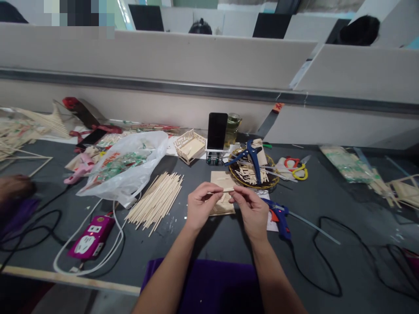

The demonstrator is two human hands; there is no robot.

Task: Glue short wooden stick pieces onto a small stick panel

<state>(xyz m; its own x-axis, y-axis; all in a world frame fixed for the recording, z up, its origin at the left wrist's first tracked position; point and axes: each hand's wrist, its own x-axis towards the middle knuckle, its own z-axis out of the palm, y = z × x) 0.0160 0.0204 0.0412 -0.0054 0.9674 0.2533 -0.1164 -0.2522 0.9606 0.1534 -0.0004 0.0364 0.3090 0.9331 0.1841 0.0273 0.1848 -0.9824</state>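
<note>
My left hand (pixel 202 205) and my right hand (pixel 251 209) meet over the middle of the table, each pinching one end of a short pale wooden stick (pixel 228 189). Beneath them lies a flat wooden piece (pixel 220 176) with a row of thin sticks on its lower part, partly hidden by my fingers. A pile of long wooden sticks (pixel 157 198) is spread to the left of my left hand. Close by my right hand rests a blue glue gun (pixel 279 218) with a long clear glue stick in its back.
Behind stand a small wooden model bed (pixel 190 146), a phone (pixel 218 131) on a stand, and a basket (pixel 276 183) with short sticks and blue pliers. Scissors (pixel 299 171) lie right. A plastic bag (pixel 131 161), a magenta power strip (pixel 92 237) and another person's hand (pixel 15 189) are left.
</note>
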